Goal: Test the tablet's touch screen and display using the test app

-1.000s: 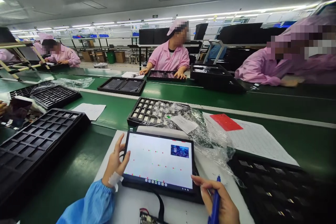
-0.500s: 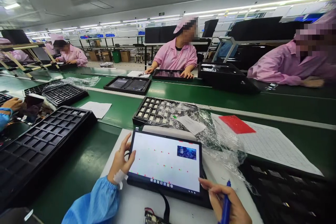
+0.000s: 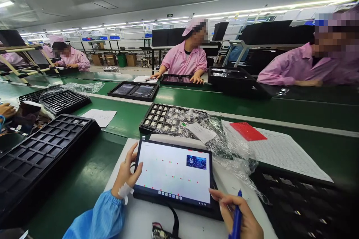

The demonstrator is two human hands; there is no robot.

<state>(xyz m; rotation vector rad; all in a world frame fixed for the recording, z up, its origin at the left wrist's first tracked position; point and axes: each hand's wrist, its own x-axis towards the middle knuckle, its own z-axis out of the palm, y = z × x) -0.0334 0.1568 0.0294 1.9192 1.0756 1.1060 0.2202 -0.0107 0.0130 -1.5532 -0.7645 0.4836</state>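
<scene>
The tablet (image 3: pixel 172 173) sits over a white board (image 3: pixel 137 216), its black-rimmed screen lit pale, dotted red and green, with a blue clock picture (image 3: pixel 196 162) at upper right and icons (image 3: pixel 169 195) along the bottom. The left hand (image 3: pixel 125 173), thumb and fingers parted, is at its left edge; I cannot tell if it grips. The right hand (image 3: pixel 248 216) curls around a blue pen (image 3: pixel 237 216).

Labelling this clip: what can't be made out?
All in the head view:
Icons on tablet: too small to identify.
Circuit board: cut off by the bottom edge.
Blue pen: lower end cut off likewise.
Middle tray: right part obscured by crumpled plastic.
Large white sheet: print too small.
</scene>
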